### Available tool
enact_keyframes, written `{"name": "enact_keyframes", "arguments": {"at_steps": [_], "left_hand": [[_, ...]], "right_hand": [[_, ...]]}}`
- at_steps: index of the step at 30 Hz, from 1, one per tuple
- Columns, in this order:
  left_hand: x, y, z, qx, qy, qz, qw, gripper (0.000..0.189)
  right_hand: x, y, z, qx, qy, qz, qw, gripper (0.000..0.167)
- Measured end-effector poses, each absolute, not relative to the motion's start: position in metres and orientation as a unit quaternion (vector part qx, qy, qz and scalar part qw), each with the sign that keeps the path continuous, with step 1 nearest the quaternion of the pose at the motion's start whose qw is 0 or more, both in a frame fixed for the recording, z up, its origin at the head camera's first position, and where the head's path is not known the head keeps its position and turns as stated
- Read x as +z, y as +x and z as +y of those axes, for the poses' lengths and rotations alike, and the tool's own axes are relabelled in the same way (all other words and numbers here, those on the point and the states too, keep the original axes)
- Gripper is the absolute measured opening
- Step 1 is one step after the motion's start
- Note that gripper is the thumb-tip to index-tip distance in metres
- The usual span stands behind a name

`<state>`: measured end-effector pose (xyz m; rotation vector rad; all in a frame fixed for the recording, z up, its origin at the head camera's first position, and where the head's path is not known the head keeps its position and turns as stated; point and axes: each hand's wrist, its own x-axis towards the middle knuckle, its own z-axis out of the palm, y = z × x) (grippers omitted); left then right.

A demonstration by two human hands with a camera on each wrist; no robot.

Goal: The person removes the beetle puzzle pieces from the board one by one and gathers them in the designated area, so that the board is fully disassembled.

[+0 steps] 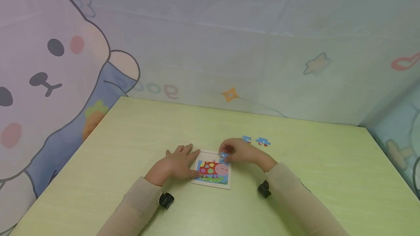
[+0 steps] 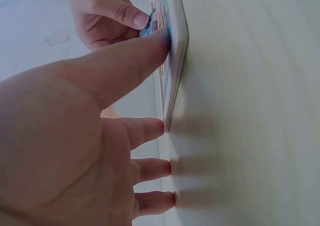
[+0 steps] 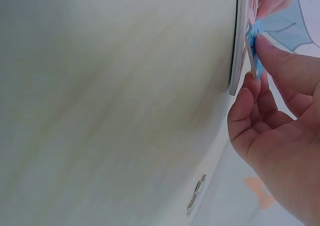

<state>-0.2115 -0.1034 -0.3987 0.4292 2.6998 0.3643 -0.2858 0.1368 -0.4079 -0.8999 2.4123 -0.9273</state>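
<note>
A square jigsaw puzzle board (image 1: 212,187) with a pale frame lies on the table, its picture showing a red spotted body and a pink round face. My left hand (image 1: 178,163) rests at its left side with fingers spread and fairly straight. In the left wrist view the thumb (image 2: 150,45) presses on the board's edge, while other fingertips touch the table. My right hand (image 1: 241,151) pinches a blue puzzle piece (image 1: 224,157) over the board's upper right part. The right wrist view shows this puzzle piece (image 3: 257,60) tilted between thumb and fingers.
Two loose blue-and-red puzzle pieces, one (image 1: 263,141) in full sight and the other (image 1: 247,139) partly behind the right hand, lie beyond that hand. A printed cloth (image 1: 210,46) hangs along the back edge of the pale table (image 1: 131,126). Dark wrist devices (image 1: 166,200) sit at both sleeves.
</note>
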Motion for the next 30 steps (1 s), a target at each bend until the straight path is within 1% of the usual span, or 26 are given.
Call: {"name": "enact_keyframes", "arguments": {"at_steps": [7,14,21,30], "left_hand": [[-0.401,-0.213,-0.103,0.129,0.152,0.961,0.193,0.078],[-0.402,-0.214,-0.103,0.130,0.152,0.960,0.193,0.077],[-0.400,-0.213,-0.103,0.127,0.155,0.961,0.192,0.077],[-0.400,-0.211,-0.103,0.134,0.153,0.961,0.188,0.078]], "right_hand": [[-0.408,-0.288,0.138,-0.312,-0.313,0.874,0.201,0.022],[-0.406,-0.288,0.142,-0.312,-0.335,0.864,0.208,0.017],[-0.397,-0.292,0.150,-0.312,-0.347,0.865,0.182,0.020],[-0.383,-0.301,0.186,-0.340,-0.311,0.873,0.157,0.022]]}}
